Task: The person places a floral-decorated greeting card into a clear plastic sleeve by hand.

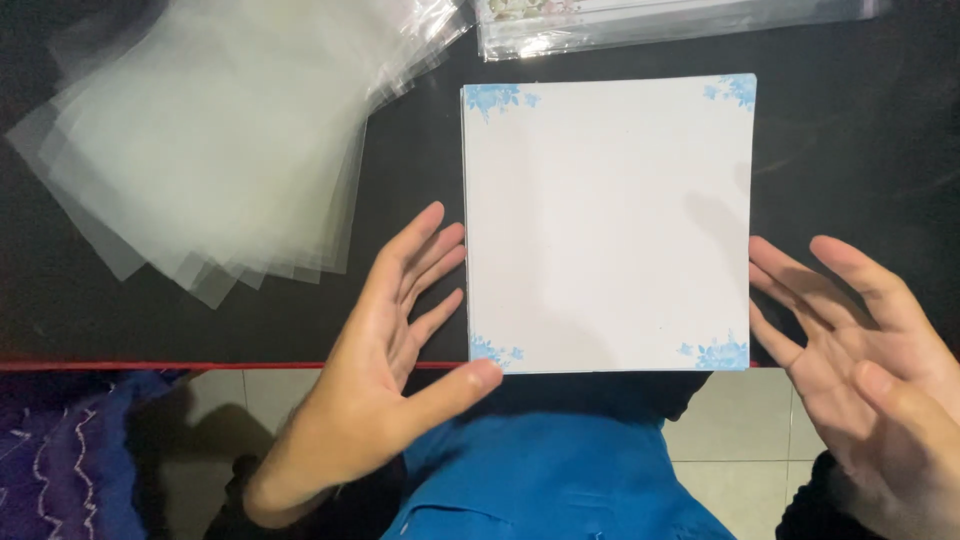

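Now you are squaring the stack of white floral-cornered paper sheets (608, 222) on the dark surface (850, 150), left hand (385, 365) and right hand (860, 345) flanking it, each grip open and empty; next, press both palms evenly inward.

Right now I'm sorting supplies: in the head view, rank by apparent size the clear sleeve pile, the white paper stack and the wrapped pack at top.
1. clear sleeve pile, fanned out
2. white paper stack, nearly as large
3. wrapped pack, cropped by the frame, true size unsure
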